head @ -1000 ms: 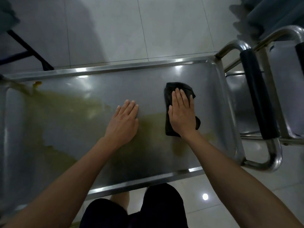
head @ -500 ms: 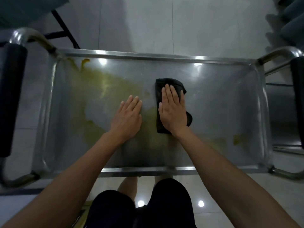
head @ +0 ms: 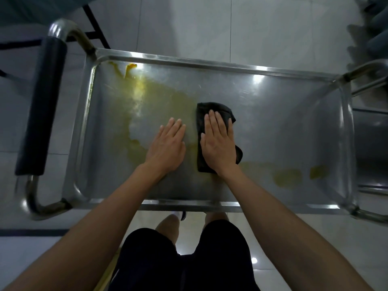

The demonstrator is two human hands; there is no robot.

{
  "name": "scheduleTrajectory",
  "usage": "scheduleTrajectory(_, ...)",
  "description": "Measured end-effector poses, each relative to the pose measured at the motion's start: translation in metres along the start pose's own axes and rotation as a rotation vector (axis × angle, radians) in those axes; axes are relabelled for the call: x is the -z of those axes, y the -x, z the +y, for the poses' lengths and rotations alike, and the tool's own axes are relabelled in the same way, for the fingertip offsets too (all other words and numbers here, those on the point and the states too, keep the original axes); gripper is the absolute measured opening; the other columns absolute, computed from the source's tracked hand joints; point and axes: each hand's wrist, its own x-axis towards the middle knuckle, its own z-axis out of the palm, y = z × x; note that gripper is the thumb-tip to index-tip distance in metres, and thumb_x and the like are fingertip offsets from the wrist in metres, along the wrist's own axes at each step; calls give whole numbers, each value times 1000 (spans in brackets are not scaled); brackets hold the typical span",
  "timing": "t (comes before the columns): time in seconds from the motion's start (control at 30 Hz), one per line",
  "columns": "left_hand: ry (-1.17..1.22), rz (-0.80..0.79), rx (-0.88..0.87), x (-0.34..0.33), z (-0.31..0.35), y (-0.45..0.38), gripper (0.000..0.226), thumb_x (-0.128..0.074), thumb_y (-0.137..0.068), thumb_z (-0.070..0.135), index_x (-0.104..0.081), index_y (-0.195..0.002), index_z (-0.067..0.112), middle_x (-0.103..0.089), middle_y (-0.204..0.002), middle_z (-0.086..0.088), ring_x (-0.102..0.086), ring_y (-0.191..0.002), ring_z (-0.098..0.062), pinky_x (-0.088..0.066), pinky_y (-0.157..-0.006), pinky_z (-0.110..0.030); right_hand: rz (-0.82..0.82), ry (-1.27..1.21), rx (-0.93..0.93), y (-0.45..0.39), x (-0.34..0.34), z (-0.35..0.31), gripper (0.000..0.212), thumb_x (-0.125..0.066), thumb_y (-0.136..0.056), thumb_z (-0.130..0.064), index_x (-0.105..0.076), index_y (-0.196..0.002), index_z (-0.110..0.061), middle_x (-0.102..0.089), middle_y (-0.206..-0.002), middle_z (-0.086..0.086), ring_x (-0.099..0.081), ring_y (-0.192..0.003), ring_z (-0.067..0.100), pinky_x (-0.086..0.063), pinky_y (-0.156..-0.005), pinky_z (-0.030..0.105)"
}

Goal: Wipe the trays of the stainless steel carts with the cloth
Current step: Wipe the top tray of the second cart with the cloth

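A stainless steel cart tray point(head: 283, 127) lies below me, smeared with yellow-green residue point(head: 147, 95) over its left half and in patches point(head: 289, 175) near the front right. A black cloth point(head: 201, 116) lies folded near the tray's middle. My right hand point(head: 218, 143) presses flat on the cloth with straight fingers. Just left of it, my left hand point(head: 168, 145) rests flat on the bare tray, fingers straight, holding nothing.
The cart's left handle has a black grip point(head: 42, 106) on a steel tube. A second steel cart point(head: 369, 143) stands against the right end. A dark frame leg point(head: 94, 24) crosses the tiled floor point(head: 231, 28) behind the cart.
The view has swung left, so the tray's left end and its handle now show. Both hands stay flat on the tray, the cloth now nearer the stained middle.
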Motion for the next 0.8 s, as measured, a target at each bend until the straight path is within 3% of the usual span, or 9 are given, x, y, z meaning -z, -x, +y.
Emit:
scheduleTrajectory(0.3, 23, 20, -3, -6, 19, -11, 56, -41, -100, 21, -27, -153, 8, -20, -162, -9, -8, -151, -24, -9, -122, -43, -21, -39, 24, 44, 1, 16, 60, -33, -105, -35, -24, -157, -5, -21, -165, 11, -13, -154, 24, -15, -122, 54)
scheduleTrajectory(0.5, -5, -4, -46, -17, 59, -26, 55, -40, -101, 20, -27, -152, 6, -18, -162, -9, -6, -151, -25, -6, -123, -44, 5, -55, -39, 66, 3, 64, 60, -34, -105, -34, -25, -157, -6, -22, -165, 10, -14, -154, 23, -16, -122, 54)
scheduleTrajectory(0.8, -83, -23, -157, -46, 143, -47, 55, -43, -97, 18, -33, -149, 4, -26, -159, -13, -15, -149, -30, -15, -121, -49, 11, -49, -79, 102, 12, 150, 60, -32, -106, -34, -24, -157, -5, -21, -165, 12, -13, -154, 24, -16, -122, 55)
